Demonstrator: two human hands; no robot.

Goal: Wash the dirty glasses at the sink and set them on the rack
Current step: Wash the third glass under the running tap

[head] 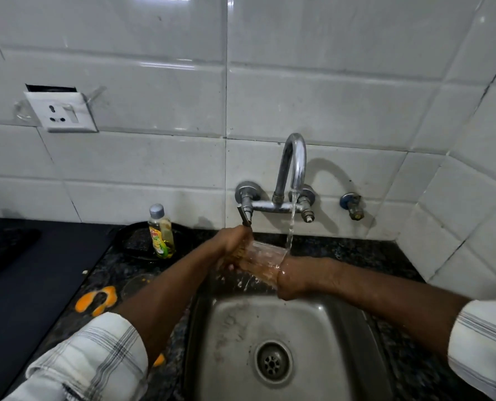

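One clear glass [265, 260] lies on its side in the air over the back edge of the sink [235, 322], held between both hands under the running water [290, 227]. The left hand [233, 241] wraps its fingers [231, 266] closed around the base end of the glass. The right hand [291, 277] is pushed into the open mouth, so its fingers are seen only dimly through the wet glass wall; whether they are curled or spread cannot be told. Water falls from the curved tap [294, 163] onto the glass near its rim and splashes off below.

Below the hands, the steel sink basin holds nothing but a film of water and some dull marks, with its round drain [273, 362] at the middle. Left of the sink, on the dark speckled table [108, 270], a bottle of dish soap [161, 231] stands upright, part full of yellow-green liquid, in front of a dark round pan [138, 237]. Nearer the camera lie pieces of orange peel [97, 299]. A white wall socket [61, 111] sits on the tiled wall [154, 68] above.
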